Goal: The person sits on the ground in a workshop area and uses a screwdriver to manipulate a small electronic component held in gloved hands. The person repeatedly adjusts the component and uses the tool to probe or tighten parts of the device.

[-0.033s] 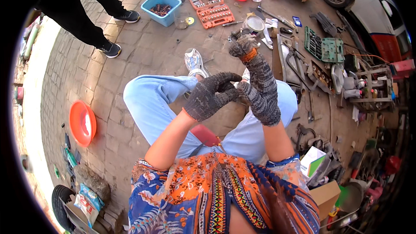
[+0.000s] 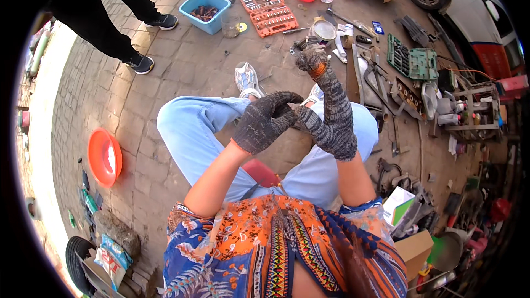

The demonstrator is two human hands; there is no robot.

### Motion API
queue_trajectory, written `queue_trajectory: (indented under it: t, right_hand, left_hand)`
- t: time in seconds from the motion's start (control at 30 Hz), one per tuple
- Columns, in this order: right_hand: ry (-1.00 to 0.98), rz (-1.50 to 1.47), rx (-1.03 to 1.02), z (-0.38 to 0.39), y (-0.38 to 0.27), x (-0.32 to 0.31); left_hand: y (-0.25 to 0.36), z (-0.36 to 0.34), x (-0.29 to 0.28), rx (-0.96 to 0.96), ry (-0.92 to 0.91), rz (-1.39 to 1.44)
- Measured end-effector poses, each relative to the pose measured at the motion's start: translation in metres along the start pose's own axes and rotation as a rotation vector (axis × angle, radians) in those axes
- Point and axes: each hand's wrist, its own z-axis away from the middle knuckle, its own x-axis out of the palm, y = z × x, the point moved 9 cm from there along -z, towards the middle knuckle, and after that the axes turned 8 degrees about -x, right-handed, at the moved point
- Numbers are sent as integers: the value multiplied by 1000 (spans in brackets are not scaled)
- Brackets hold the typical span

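Item: left glove [image 2: 251,133], knitted, mottled dark grey, worn on the left hand [image 2: 265,121]; the wrist is bare below its hem. Fingers bent toward the thumb; whether anything is pinched there, I cannot tell.

Item: right glove [image 2: 340,144], knitted, streaked dark and pale grey, worn on the right hand [image 2: 331,118]. Fingers run upward, thumb apart and pointing at the left hand's fingertips. An orange band [image 2: 318,70] and a darker, knobby end top it; whether that end is fingertips or something gripped, I cannot tell.

Location: both gloves are over the seated wearer's lap, between light blue jeans [image 2: 193,127].

Nearby, on the paving [image 2: 193,69]: blue tub [image 2: 212,26], orange socket case [image 2: 273,21], green tool case [image 2: 424,63], orange-red basin [image 2: 98,163].
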Motion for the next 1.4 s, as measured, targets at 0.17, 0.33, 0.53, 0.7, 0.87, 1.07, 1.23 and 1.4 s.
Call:
queue_trajectory:
  t: [0.17, 0.33, 0.53, 0.7, 0.87, 1.07, 1.23, 1.4]
  right_hand:
    - [-333, 551, -78, 7, 16, 13]
    - [-13, -255, 338, 27, 48, -3]
    - [-205, 642, -123, -5, 7, 15]
    - [-366, 357, 188, 11, 40, 29]
    - [-142, -401, 479, 32, 64, 24]
    - [-328, -62, 313, 15, 37, 45]
    - [-83, -254, 423, 29, 30, 49]
    - [-168, 495, 157, 47, 29, 50]
  left_hand:
    - [13, 11, -28, -14, 31, 99]
    - [24, -12, -47, -94, -164, 186]
    - [9, -14, -43, -42, -148, 150]
    - [3, -17, -49, 45, -75, -40]
    - [7, -8, -41, 105, -22, 273]
    - [7, 19, -74, 137, 637, 255]
    - [49, 38, -43, 401, 726, -287]
    - [47, 40, -37, 439, 748, -234]
